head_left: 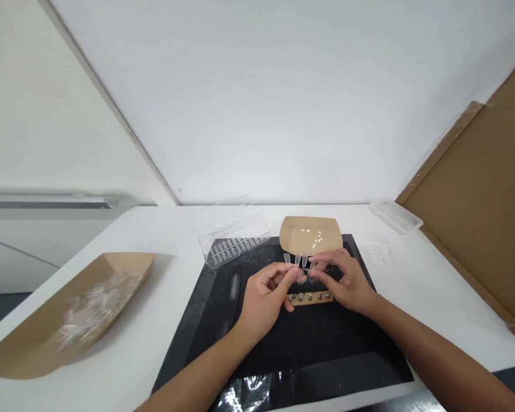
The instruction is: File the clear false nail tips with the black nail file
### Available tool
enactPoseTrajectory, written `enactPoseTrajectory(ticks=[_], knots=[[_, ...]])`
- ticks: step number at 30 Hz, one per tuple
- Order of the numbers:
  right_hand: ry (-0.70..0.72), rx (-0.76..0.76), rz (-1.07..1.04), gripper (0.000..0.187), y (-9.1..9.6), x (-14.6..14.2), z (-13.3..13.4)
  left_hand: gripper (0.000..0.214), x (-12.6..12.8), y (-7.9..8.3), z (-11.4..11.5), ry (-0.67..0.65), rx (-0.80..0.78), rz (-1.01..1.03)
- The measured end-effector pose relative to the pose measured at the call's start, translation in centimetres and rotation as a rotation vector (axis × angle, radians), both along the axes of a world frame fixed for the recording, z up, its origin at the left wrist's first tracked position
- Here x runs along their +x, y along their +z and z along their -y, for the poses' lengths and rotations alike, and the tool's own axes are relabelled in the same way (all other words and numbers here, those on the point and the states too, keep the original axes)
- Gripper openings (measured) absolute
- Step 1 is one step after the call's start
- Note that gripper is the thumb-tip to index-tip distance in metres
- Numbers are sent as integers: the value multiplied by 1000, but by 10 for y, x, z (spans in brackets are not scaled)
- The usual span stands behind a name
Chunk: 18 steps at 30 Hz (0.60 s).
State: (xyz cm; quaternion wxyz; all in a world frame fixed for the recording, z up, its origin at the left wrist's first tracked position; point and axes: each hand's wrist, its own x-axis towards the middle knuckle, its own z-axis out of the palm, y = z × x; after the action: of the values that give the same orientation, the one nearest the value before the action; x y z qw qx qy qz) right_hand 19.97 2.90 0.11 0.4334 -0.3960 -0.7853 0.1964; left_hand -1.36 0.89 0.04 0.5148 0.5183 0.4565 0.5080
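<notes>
Between my two hands is a clear sprue of false nail tips [298, 260], held above the black mat. My left hand [266, 292] pinches its left part between thumb and fingers. On the right side, my right hand [345, 280] grips it with thumb and forefinger. Several transparent tips stick up from the strip, and others point down, partly behind the fingers. Just below the hands lies a tan strip [310, 298] with several round metal studs along it. Its left end is partly covered by my left hand.
Behind the hands, a brown paper tray [292, 229] holds several small white pieces. A clear box [234, 246] with rows of nail tips lies at the mat's [326, 343] back left. Another paper tray [21, 337] of clear plastic stands left. A plastic lid [397, 216] and cardboard [480, 212] are right.
</notes>
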Motion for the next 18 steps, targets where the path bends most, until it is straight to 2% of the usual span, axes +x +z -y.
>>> enactPoseTrajectory(ticks=[5, 11, 18], knots=[[-27, 26, 15, 13, -1, -1, 0, 45, 0, -1, -1, 5, -12, 10], [25, 87, 135, 6, -3, 3, -7, 42, 0, -5, -3, 9, -30, 22], [-59, 13, 99, 36, -9, 4, -11, 35, 0, -10, -3, 48, 43, -73]])
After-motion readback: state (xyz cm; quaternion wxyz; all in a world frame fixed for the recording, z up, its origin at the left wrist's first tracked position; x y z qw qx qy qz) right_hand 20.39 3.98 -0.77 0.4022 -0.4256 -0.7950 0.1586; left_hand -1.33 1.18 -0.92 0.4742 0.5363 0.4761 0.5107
